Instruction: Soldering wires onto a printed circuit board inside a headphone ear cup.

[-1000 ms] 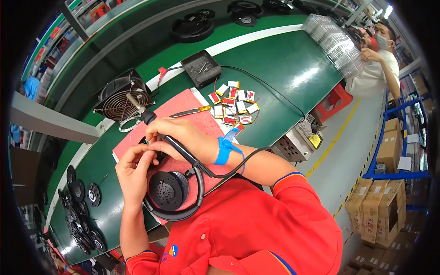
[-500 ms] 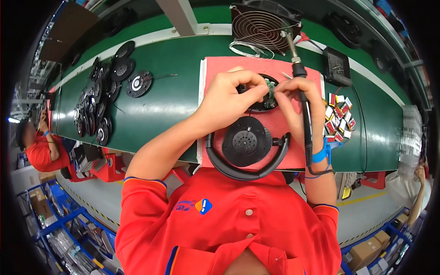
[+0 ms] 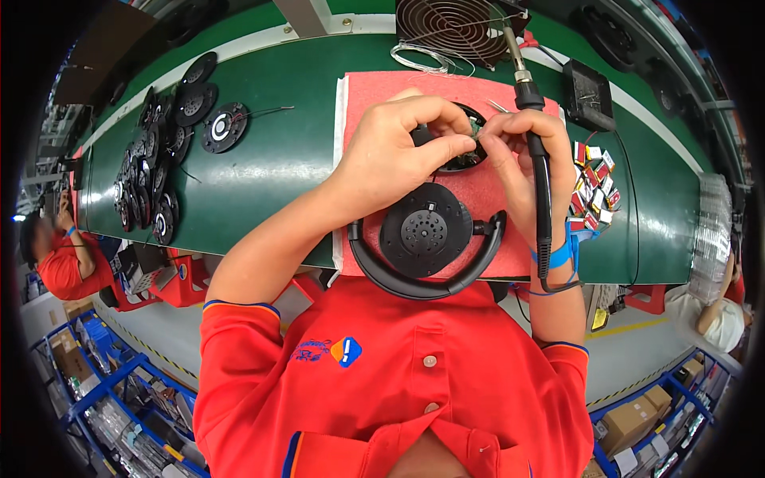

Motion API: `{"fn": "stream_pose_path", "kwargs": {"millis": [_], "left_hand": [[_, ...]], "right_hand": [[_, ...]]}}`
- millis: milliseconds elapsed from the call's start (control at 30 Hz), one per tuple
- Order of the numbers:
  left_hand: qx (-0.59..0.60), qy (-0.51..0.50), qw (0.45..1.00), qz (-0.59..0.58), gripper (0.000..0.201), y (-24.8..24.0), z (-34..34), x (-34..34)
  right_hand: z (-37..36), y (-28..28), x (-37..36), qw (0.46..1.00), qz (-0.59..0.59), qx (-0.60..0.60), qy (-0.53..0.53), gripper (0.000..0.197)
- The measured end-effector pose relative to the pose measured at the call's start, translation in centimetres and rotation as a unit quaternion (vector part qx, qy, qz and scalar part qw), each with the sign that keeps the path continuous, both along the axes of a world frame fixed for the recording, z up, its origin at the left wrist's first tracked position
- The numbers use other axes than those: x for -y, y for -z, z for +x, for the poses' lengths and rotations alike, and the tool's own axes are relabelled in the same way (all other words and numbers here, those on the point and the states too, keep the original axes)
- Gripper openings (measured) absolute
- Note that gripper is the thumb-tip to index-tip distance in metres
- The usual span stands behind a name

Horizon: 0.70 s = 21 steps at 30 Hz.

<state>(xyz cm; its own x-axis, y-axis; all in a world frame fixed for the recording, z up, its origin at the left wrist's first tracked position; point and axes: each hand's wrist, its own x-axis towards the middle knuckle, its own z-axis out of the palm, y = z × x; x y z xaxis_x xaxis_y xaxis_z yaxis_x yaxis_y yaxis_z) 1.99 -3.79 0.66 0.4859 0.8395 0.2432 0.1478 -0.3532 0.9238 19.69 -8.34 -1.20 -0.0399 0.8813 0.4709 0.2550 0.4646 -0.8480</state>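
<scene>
Glossy green worktop [image 3: 275, 179] is stretching across the workshop, a fan with a round wire guard [image 3: 450, 28] standing past its far edge. On it, a pink rectangular mat [image 3: 374, 88] is lying with its near edge along the worktop's near edge. A black headphone with a curved headband [image 3: 414, 287] is resting at the mat's near edge, its perforated round ear cup [image 3: 425, 231] facing up. Toward the mat's far edge, an open round black housing [image 3: 464, 166] is showing a green circuit board [image 3: 476, 125] inside.

Over that housing the bare left hand [image 3: 402, 139] is bending, thumb and forefinger meeting at the board; whether they are pinching anything, I cannot tell. The right hand [image 3: 530, 151], wearing a blue wristband [image 3: 564, 256], is grasping a black-handled soldering iron [image 3: 543, 191], its metal tip pointing toward the worktop's far edge, while thumb and forefinger are reaching to the board.

Small silver, red and white rectangular battery packs [image 3: 594, 190] are lying beyond the mat's right edge. Black round speaker discs [image 3: 151, 151] are piling up toward the worktop's left end.
</scene>
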Motion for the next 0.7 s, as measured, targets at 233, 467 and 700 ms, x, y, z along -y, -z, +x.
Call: {"fn": "stream_pose_path", "kwargs": {"millis": [233,467,700], "left_hand": [[0.009,-0.013,1.000,0.001,0.012,0.36,0.17,0.10],[0.024,0.010,0.996,-0.080,0.011,0.06,-0.14,0.03],[0.002,0.005,0.999,-0.035,0.013,0.25,0.04,0.12]], "right_hand": [[-0.01,0.30,0.04,1.000,0.015,0.020,0.003,0.026],[-0.30,-0.17,0.33,0.997,0.008,0.075,0.011,0.027],[-0.13,0.21,0.04,1.000,0.000,-0.023,-0.011,0.028]]}}
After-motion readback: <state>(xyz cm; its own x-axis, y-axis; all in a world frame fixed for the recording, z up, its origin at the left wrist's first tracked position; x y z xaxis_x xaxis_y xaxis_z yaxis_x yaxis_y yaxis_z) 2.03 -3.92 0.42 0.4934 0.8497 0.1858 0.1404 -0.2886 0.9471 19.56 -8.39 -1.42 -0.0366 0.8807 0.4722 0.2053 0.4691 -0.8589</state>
